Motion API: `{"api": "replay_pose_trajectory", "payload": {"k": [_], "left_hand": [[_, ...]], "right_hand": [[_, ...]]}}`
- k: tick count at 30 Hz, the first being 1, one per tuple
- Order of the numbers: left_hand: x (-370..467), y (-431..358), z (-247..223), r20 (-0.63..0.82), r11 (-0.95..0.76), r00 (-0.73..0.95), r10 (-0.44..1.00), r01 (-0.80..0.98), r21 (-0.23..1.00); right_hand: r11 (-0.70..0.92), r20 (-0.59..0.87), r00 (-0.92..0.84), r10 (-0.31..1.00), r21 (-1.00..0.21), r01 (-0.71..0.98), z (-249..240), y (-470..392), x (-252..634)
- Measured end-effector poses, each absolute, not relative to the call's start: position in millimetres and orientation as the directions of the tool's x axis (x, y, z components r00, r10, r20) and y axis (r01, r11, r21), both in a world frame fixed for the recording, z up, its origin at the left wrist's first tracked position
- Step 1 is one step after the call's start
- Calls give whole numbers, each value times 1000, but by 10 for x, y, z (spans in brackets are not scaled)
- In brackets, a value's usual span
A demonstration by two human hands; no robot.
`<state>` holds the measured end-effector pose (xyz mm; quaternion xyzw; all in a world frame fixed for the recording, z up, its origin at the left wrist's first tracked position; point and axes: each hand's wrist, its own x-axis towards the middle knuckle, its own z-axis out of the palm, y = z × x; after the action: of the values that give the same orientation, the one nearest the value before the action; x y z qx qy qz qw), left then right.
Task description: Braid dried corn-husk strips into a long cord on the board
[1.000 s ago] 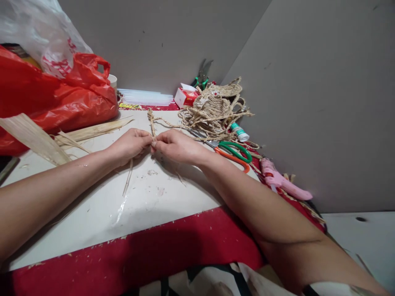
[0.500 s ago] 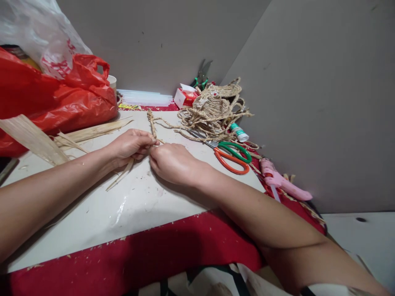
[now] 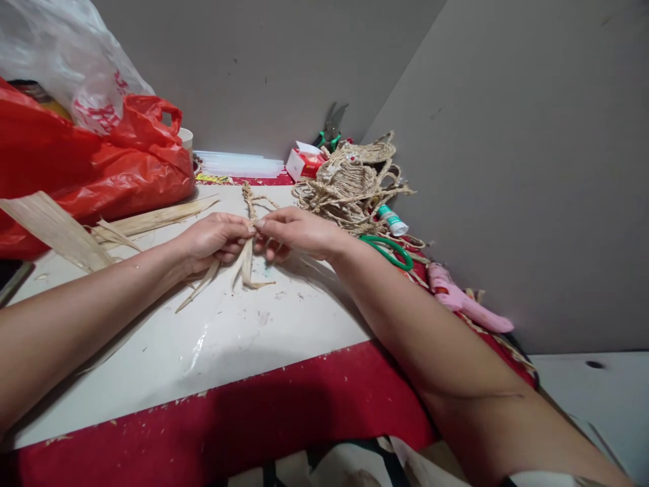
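A short braided straw cord (image 3: 248, 196) lies on the white board, running down into my fingers. Its loose dry leaf strips (image 3: 246, 264) hang below the grip and fan out on the board. My left hand (image 3: 218, 235) pinches the cord between thumb and fingers. Touching it from the right, my right hand (image 3: 299, 231) has thumb and forefinger closed on the same spot, its other fingers curled beneath. Another strip (image 3: 200, 287) sticks out under my left hand. The exact point of the pinch is partly hidden by the fingers.
Coiled braided cord (image 3: 349, 179) is heaped at the back right, near green-handled scissors (image 3: 388, 251), a glue tube (image 3: 393, 220) and a pink glue gun (image 3: 466, 297). Pruning shears (image 3: 332, 125) lean behind. A red plastic bag (image 3: 126, 162) and wide dry leaves (image 3: 55, 226) stand left.
My right hand has lifted and turned, moving up from below to pinch beside my left fingers. The hanging strips now show, and the right forearm covers the scissors' orange handle. My left hand stays nearly still.
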<state>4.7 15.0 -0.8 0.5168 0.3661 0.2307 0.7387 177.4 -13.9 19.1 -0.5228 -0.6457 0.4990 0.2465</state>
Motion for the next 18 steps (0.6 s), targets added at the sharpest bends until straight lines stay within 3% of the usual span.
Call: {"api": "replay_pose_trajectory", "payload": {"k": [4,10,18], "left_hand": [[49,142,-9,-316,361,613,724,54,931],[59,128,-30,-280,287,648,708,99,953],[39,63,69,-153,-60,581,800,330,942]], "right_hand": [[-118,-289,-375,881,-901,417,137,-132,1796],[-20,-271,-431,860,-864,503,117,-74,1872],[-174,-293,-334,896,-923,343,81,-100,1778]]}}
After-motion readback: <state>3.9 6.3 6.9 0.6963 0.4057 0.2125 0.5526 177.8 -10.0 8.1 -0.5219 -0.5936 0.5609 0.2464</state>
